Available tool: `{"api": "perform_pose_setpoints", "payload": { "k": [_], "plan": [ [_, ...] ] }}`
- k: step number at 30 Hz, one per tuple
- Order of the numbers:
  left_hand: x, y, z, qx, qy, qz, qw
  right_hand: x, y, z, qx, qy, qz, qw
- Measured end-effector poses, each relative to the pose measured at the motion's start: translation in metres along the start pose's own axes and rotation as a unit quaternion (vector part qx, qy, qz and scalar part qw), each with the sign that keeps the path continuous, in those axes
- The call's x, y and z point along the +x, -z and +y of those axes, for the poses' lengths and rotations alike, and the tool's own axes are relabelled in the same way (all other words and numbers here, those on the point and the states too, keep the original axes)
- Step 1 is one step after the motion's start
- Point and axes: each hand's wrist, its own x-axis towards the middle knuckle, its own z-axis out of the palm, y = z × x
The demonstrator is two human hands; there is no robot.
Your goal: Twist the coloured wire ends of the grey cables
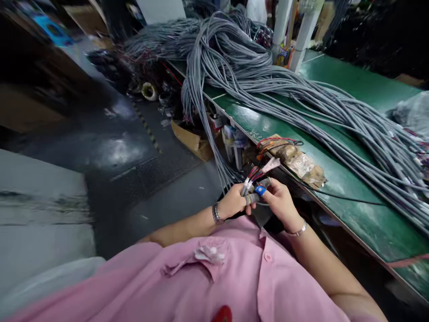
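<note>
Grey cable ends (246, 188) are lying in front of the near edge of the green tabletop (362, 228), where my left grip (234, 200) is clenching them in a tight bunch. Coloured wires (255, 173) are fanning out of their tips towards the tabletop, beside a pale pink strip (271, 164). My right grip (280, 201), its thumb wearing a blue wrap (260, 190), is closing in against the left one; from my remote post I cannot tell what its fingers are pinching, if anything. Grey cables (214, 134) are hanging off the tabletop's edge, and I judge that their weight could be tugging on the bunch if they are joined to it, pulling an end out of a loosening left grip. The loose wires could be snagging on the tabletop's edge, close by. A wrapped packet (298, 161) is resting on that edge and could be sliding off if bumped. Across the tabletop, a great grey cable bundle (234, 67) is sprawling, while a cardboard box (189, 139) is sitting below.
</note>
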Motion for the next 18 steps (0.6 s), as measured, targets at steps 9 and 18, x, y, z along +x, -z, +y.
{"api": "perform_pose_setpoints", "payload": {
  "k": [9, 18],
  "plan": [
    [0.0, -0.007, -0.001, -0.155, -0.013, 0.092, 0.984, -0.001, -0.001, 0.015, 0.072, -0.065, 0.075, 0.992],
    [0.004, -0.007, -0.006, -0.199, -0.026, 0.141, 0.969, -0.006, -0.005, 0.019, 0.057, -0.019, 0.091, 0.994]
  ]
}}
